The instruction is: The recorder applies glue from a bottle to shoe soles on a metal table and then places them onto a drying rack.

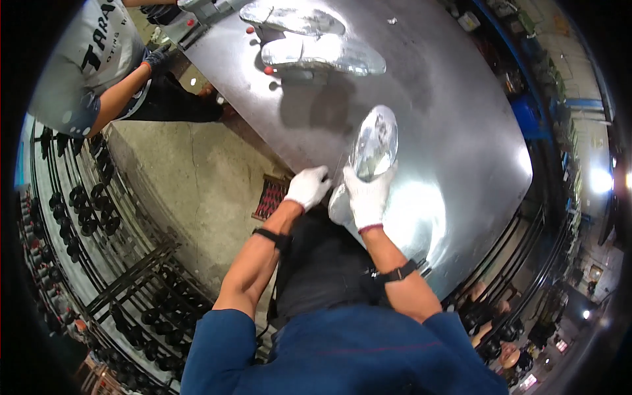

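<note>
My right hand [368, 196], in a white knitted glove, grips the lower end of a shiny silver shoe-shaped piece [375, 141]. That piece points away from me over the metal table. Part of a second silver piece [339, 205] shows beside my right wrist at the table edge; the hand hides the rest. My left hand [308, 188], gloved in white too, is just left of it by the table's near edge. Its fingers are curled together, and I cannot make out whether anything is between them.
Two more silver shoe-shaped pieces [322, 54] lie at the far side of the metal table [454, 131], with small red knobs by their left ends. A co-worker [112, 66] stands at the far left. Racks of dark items [85, 210] line the left; a red-black crate [268, 197] sits on the floor.
</note>
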The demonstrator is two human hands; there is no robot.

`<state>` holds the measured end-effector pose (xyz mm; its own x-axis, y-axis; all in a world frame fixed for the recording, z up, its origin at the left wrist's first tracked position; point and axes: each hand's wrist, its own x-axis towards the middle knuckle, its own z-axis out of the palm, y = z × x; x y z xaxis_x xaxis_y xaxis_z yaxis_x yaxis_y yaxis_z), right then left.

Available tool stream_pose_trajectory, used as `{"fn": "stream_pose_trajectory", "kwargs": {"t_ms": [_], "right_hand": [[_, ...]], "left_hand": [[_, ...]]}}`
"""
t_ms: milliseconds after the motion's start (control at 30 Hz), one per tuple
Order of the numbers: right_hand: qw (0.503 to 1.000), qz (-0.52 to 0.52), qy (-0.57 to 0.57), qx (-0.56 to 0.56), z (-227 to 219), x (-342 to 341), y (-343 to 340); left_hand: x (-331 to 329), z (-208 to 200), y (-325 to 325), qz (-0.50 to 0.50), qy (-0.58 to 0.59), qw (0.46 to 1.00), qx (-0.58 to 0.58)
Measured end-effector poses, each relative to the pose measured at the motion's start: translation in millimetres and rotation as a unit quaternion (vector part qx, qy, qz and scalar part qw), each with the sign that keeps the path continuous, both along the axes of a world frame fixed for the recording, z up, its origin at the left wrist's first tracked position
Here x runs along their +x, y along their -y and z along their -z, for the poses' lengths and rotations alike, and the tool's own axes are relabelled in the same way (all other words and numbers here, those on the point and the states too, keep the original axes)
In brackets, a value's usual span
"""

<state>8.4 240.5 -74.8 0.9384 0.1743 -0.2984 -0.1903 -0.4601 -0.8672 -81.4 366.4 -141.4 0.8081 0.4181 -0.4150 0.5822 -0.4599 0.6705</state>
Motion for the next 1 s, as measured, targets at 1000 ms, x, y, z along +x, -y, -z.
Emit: {"fn": "stream_pose_trajectory", "kwargs": {"t_ms": [1000], "right_hand": [[0.918, 0.086, -0.139, 0.360, 74.4, -18.0, 12.8]], "left_hand": [[6.7, -80.1, 31.1, -0.072, 0.070, 0.990, -0.100]]}}
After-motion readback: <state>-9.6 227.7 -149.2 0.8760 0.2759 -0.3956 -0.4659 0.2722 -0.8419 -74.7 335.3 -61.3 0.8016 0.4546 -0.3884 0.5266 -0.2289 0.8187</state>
